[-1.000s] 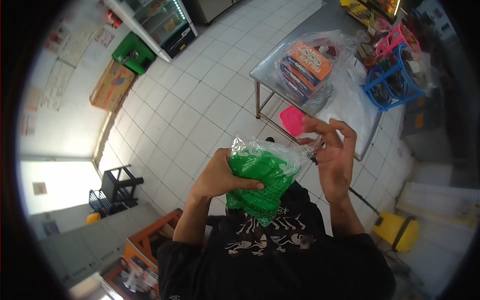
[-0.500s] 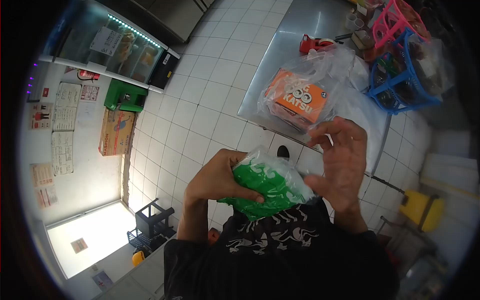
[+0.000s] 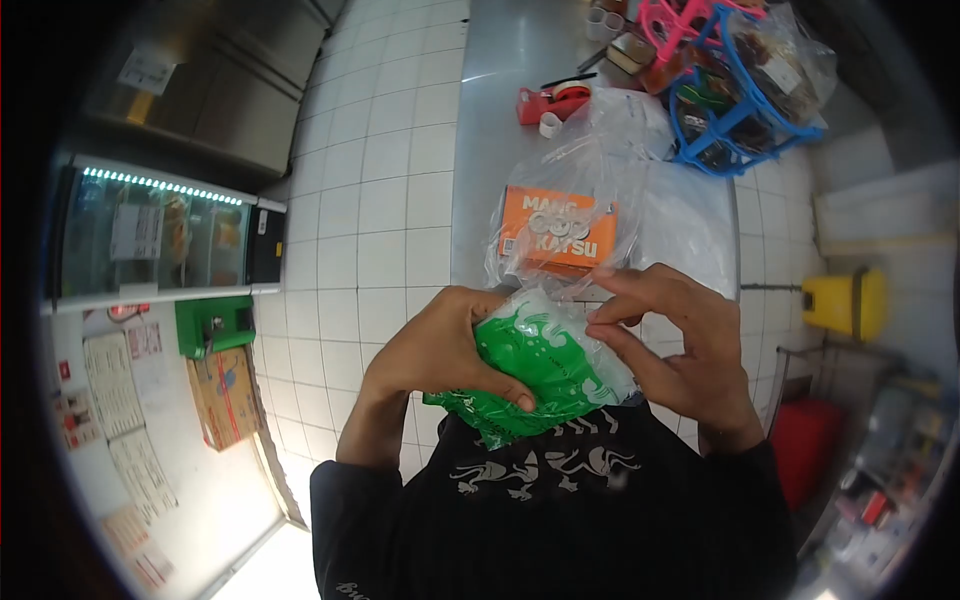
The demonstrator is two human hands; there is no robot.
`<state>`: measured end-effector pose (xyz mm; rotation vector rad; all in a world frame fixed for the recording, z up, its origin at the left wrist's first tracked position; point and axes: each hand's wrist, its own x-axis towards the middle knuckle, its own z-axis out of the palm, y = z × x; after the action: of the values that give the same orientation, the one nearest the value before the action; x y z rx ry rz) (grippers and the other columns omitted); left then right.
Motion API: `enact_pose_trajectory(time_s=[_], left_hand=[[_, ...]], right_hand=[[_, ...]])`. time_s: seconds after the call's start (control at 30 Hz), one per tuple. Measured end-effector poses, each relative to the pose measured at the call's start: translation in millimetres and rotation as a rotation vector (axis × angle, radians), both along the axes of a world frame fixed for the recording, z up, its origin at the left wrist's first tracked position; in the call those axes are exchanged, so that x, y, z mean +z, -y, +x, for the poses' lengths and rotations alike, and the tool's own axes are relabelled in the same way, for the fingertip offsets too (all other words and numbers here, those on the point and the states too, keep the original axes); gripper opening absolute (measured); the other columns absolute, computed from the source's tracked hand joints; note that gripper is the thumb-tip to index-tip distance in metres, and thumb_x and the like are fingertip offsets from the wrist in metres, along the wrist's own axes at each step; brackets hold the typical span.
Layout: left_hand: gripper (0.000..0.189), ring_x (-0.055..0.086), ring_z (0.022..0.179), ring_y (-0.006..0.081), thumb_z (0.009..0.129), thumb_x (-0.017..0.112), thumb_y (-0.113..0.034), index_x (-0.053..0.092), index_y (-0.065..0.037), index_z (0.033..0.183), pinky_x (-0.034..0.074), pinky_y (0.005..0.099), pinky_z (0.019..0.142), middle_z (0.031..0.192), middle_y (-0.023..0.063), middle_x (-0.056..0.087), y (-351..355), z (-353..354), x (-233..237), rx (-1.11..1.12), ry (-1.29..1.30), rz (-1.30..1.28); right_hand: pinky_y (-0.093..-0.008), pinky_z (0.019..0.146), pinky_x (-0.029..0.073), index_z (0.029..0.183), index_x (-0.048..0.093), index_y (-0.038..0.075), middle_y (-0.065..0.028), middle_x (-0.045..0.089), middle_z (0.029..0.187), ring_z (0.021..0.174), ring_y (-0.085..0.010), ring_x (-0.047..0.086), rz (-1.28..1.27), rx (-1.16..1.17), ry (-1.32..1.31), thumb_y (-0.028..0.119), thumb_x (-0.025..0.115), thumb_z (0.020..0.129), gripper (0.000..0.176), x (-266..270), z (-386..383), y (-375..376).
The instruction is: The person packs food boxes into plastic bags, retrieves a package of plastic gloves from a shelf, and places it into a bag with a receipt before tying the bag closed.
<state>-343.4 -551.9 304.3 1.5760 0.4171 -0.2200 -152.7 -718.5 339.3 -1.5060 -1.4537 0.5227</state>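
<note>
A green plastic packet (image 3: 545, 365) with white print and a clear edge is in front of my chest. My left hand (image 3: 440, 345) grips its left side, thumb pressed across the front. At the packet's upper right, my right hand (image 3: 680, 345) has thumb and fingertips bent together on the clear edge. Just beyond the hands, an orange box (image 3: 560, 228) lettered "KATSU" sits inside a clear plastic bag (image 3: 600, 150) on the steel table (image 3: 490, 130).
On the table are a red tape dispenser (image 3: 553, 103), small white cups (image 3: 603, 24), a blue basket (image 3: 735, 130) and a pink basket (image 3: 680, 25). A lit display fridge (image 3: 165, 235) stands left, and a yellow container (image 3: 845, 305) right.
My right hand has come in from beside the packet, its spread fingers closing at the clear edge. My left hand keeps its grip. The view has turned, setting the table straighter.
</note>
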Motion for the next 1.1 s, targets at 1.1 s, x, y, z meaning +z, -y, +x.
enact_pose_trajectory(time_s=[1.1], left_hand=[[0.035,0.07,0.07,0.0125,0.061,0.092,-0.012,0.075,0.003,0.087,0.055,0.0263,0.067,0.077,0.0085,0.074,-39,20,-5,-0.2,0.213,0.108]], right_hand=[[-0.0152,0.05,0.043,0.098,0.069,-0.005,-0.0159,0.073,0.088,0.065,-0.0048,0.063,0.38,-0.507,-0.939,-0.005,0.071,0.083,0.014,2,-35,30]])
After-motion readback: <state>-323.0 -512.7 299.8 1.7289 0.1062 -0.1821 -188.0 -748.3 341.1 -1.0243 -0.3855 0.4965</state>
